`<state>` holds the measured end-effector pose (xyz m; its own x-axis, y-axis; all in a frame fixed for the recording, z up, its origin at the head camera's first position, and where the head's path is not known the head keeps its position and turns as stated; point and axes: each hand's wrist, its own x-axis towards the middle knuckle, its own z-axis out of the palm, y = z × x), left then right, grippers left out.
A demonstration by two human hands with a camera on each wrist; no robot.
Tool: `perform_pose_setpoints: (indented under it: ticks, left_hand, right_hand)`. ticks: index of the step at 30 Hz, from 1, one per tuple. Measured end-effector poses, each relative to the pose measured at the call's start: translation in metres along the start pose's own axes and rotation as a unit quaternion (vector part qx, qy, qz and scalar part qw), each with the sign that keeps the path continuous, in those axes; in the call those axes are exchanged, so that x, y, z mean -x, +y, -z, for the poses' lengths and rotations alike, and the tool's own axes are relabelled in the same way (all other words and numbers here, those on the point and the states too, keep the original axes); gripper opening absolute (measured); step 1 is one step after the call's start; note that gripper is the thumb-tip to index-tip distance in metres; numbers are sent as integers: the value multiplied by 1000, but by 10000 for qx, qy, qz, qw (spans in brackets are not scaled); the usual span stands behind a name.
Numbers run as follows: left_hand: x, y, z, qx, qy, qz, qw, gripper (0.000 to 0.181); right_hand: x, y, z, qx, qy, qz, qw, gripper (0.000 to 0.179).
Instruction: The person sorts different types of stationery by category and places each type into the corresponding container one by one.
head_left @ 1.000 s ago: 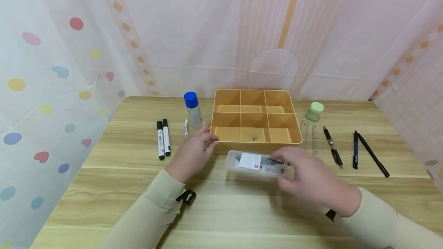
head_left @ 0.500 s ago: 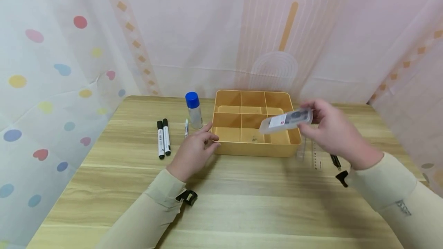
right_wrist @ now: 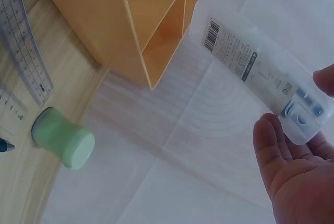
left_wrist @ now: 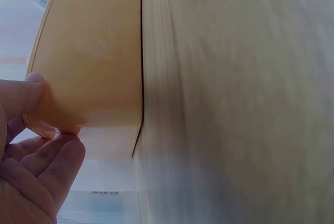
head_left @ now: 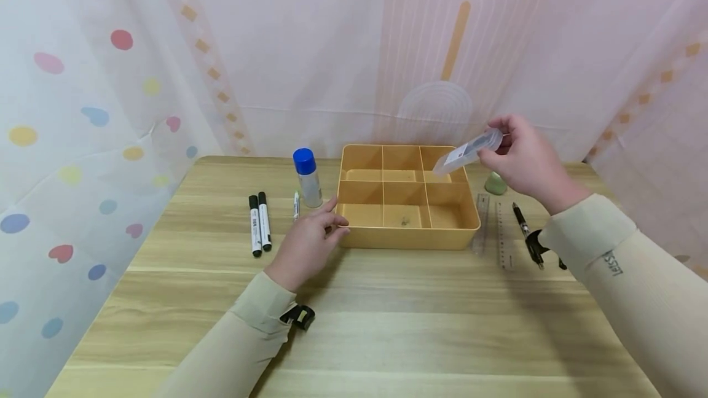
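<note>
My left hand [head_left: 306,241] grips the front left corner of a yellow-orange organizer box [head_left: 409,239] that stands on the table. In the left wrist view, the thumb lies on the box's front wall [left_wrist: 94,51] and the fingers bend round its corner. My right hand [head_left: 528,161] holds a long clear plastic case [head_left: 464,153] by one end, tilted above the box's back right compartment. The right wrist view shows a barcode label along the case [right_wrist: 250,62] and dark parts inside its near end. The box is divided into several compartments.
Left of the box are a blue-capped bottle [head_left: 308,180], a slim pen [head_left: 296,204] and two black-capped markers [head_left: 255,226]. On its right lie two clear rulers [head_left: 503,238], a black pen [head_left: 520,217] and a small green container [head_left: 495,183]. A patterned curtain [head_left: 310,48] hangs behind.
My right hand has lifted the plastic case from in front of the box and carried it up, back and right over the back right compartment. The left hand has stayed at the corner.
</note>
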<state>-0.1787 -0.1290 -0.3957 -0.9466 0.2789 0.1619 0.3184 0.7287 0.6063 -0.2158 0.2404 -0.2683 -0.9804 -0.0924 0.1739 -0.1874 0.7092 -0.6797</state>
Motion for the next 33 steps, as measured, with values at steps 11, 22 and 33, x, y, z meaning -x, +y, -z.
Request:
perform_pose_setpoints:
  ticks: [11, 22, 33]
  left_hand:
    - [0, 0, 2, -14, 2, -20, 10000, 14]
    - [2, 0, 1, 4, -3, 23, 10000, 13]
    - [4, 0, 1, -10, -39, 60, 10000, 13]
  right_hand:
    - [-14, -1, 1, 312, -15, -225, 9993, 61]
    - [-28, -2, -3, 293, -146, -457, 9984, 69]
    - [-39, -3, -15, 564, -187, -278, 9978, 57]
